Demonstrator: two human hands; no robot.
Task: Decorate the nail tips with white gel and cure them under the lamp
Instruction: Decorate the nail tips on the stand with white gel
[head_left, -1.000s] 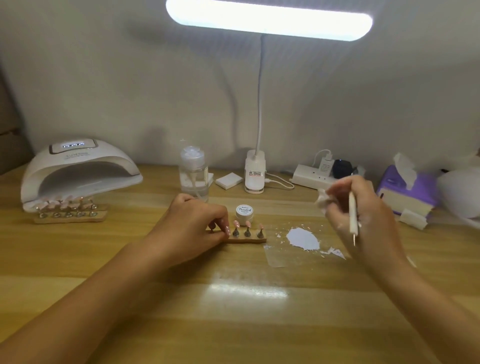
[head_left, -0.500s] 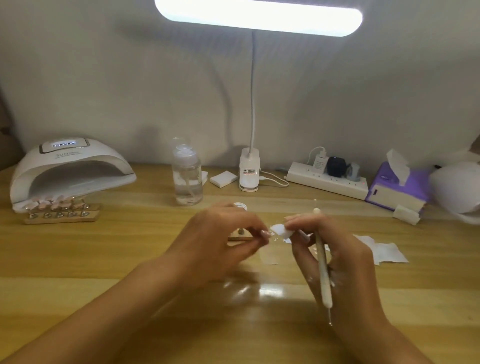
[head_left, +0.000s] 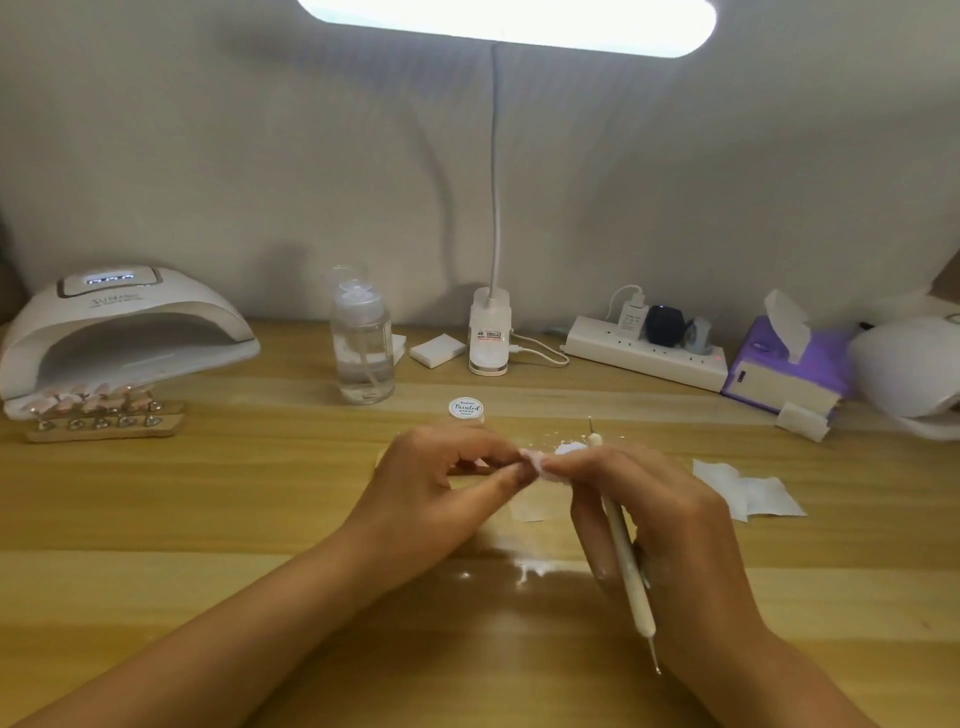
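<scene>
At mid-table my left hand (head_left: 447, 483) pinches a small pink nail tip (head_left: 531, 457) between thumb and fingers. My right hand (head_left: 660, 525) meets it, pressing a small white wipe (head_left: 550, 467) against the tip while a white dotting pen (head_left: 623, 540) lies gripped along its fingers. The little white gel jar (head_left: 466, 409) stands just behind my hands. A wooden nail-tip holder is mostly hidden behind my left hand. The white curing lamp (head_left: 119, 332) sits far left, with two wooden holders of pink tips (head_left: 98, 410) at its mouth.
A clear pump bottle (head_left: 362, 348), the desk lamp's base (head_left: 488, 338), a white block (head_left: 437, 351), a power strip (head_left: 644, 353), a purple tissue box (head_left: 789, 364) and a white object (head_left: 914, 369) line the back. Loose wipes (head_left: 748, 491) lie to the right.
My left hand left the holder and lifted a nail tip. My right hand came in from the right with wipe and pen, and both hands now meet at the middle.
</scene>
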